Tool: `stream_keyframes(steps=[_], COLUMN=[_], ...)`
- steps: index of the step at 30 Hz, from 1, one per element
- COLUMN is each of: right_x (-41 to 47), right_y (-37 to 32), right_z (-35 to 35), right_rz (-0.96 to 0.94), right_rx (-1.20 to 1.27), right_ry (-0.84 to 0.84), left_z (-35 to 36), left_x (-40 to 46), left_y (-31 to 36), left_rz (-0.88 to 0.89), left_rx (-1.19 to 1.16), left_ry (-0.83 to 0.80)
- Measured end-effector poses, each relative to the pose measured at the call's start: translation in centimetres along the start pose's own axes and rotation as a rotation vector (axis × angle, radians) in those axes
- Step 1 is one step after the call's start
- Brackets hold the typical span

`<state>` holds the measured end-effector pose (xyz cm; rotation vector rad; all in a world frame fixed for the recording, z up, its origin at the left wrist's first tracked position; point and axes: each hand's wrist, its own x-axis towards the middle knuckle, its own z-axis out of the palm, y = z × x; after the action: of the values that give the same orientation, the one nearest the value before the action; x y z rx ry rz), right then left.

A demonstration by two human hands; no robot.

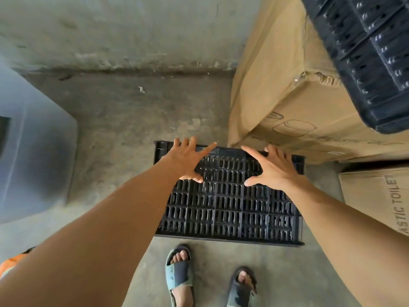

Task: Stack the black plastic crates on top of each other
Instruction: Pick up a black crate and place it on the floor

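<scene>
A black plastic crate (228,202) lies on the concrete floor (137,120), slatted base up, its long axis running left to right across the view, just ahead of two sandalled feet. Both hands hover spread over its far half, left hand (188,160) and right hand (274,167), each grip released with fingers splayed. Cardboard boxes (287,89) stand just to its right, bearing another black crate (371,52).

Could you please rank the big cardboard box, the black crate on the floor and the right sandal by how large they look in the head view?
1. big cardboard box
2. black crate on the floor
3. right sandal, partly cut off by the frame edge
</scene>
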<state>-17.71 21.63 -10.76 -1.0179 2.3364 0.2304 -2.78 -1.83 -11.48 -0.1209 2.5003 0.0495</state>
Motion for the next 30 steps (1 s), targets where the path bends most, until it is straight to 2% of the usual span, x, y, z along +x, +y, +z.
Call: stream_keyframes(steps=[3,6,10,14,17,21,24,30], right_x=[-1.5,-3.2,-5.7,-9.3,-13.0,-18.0,-21.2,-22.3], right_y=[0.0,0.5,1.5,1.8,1.5,1.5,1.3,0.8], right_z=[0.5,1.3,1.4,2.5,4.0,5.2,6.6,13.4], right_rz=[-0.018,-0.088,-0.237,-0.33,-0.37,-0.432,-0.44,-0.419], right_rx=[-0.021,0.078,0.179,0.206,0.107,-0.129,-0.269,-0.338], right_ry=[0.015,0.018,-0.099,-0.111,-0.033,0.091,0.195,0.187], left_z=[0.4,0.8,0.8,0.8,1.2,2.9,4.2,10.4], left_x=[-1.5,-3.6,-7.1,-11.4,-14.8,-18.7,-20.6,-20.7], left_y=[0.4,0.8,1.1,3.2,6.0,9.9,12.1,15.2], left_rz=[0.036,0.111,0.201,0.171,0.14,0.173,0.158,0.166], left_rx=[0.007,0.043,-0.145,-0.259,-0.276,-0.039,0.013,0.071], left_ry=[0.012,0.029,-0.078,-0.162,-0.2,-0.067,-0.043,-0.072])
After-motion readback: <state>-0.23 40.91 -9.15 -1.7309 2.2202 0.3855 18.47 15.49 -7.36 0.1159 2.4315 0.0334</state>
